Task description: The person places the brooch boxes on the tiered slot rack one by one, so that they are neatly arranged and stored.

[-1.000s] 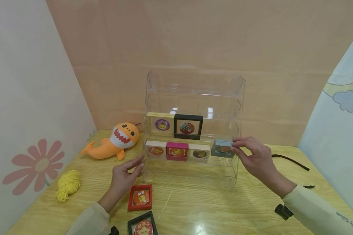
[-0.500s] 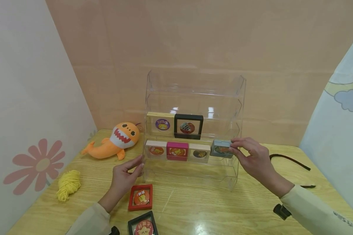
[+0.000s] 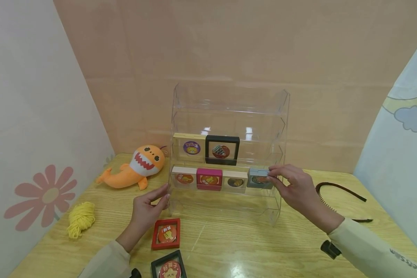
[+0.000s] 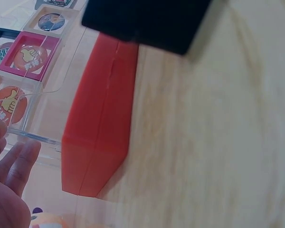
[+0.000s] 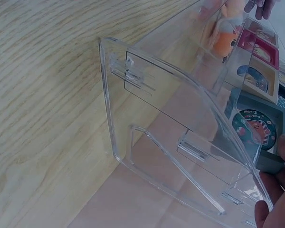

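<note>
The right hand [image 3: 293, 185] is pinching the blue box [image 3: 258, 180] by its right end, so this box is lying directly to the left of the fingertips. It is sitting in the lower filled row of the clear rack [image 3: 229, 111], just beside the cream box [image 3: 234, 181]; whether these two are touching, I cannot tell. Farther left from the hand, the pink box [image 3: 209, 180] and the white box [image 3: 184, 177] are standing in the same row. The left hand [image 3: 147, 206] is gripping the left edge of the rack, well apart from the blue box. Near this hand, the red box [image 3: 166, 234] is lying on the desk [image 3: 246, 247].
</note>
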Tool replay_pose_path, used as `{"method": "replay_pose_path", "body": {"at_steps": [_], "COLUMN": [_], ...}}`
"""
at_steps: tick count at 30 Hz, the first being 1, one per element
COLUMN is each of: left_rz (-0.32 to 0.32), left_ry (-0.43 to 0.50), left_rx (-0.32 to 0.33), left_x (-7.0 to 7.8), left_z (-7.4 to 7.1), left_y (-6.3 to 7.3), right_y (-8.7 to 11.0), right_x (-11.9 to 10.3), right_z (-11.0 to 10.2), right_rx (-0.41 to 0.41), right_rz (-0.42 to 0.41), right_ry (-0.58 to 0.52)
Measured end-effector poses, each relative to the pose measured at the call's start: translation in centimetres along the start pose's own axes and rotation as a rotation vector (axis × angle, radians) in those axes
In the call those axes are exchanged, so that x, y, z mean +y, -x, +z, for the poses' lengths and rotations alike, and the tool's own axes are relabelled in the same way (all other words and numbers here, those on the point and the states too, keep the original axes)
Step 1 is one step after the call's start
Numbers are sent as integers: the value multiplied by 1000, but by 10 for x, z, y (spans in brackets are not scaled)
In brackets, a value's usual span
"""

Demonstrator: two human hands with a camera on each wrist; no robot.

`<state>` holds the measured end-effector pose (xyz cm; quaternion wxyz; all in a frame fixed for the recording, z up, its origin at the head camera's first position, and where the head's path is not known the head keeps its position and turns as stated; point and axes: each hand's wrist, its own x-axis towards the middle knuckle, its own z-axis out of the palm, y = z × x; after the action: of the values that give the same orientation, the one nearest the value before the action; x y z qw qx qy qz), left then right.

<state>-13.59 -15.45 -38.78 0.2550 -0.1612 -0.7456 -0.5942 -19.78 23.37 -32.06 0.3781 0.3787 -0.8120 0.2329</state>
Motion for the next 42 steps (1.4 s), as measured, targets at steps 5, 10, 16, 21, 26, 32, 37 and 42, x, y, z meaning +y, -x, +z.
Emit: {"method": "replay_pose_path", "body": {"at_steps": [5,10,16,21,26,32,37,42], "left_rz": [1,2,16,17,7,3,-11,-18], "left_ry": [-1,-4,-6,-4,-7,-10,-11,-4], "left_rx": [1,-4,-5,-5,-6,-7,-8,-8], "left_x": [0,0,-1,-3,-3,-3,-3,-3], "left_z": [0,0,0,0,0,0,-1,-1], "left_y": [0,0,0,1,0,0,1,0], "right_y": [-1,-2,-2,-2,0,0,0,0], "right_x": [0,1,0,-1,-1,-1,-2,-4], "right_z": [0,0,0,0,1,1,1,1], "right_rx": [-45,-84,-104,-107,-110,-116,-135,-163], "right_rz": [4,0,-7,-9,-9,-11,-7,14], "right_ry": [31,64,84,93,96,121,143,160]}}
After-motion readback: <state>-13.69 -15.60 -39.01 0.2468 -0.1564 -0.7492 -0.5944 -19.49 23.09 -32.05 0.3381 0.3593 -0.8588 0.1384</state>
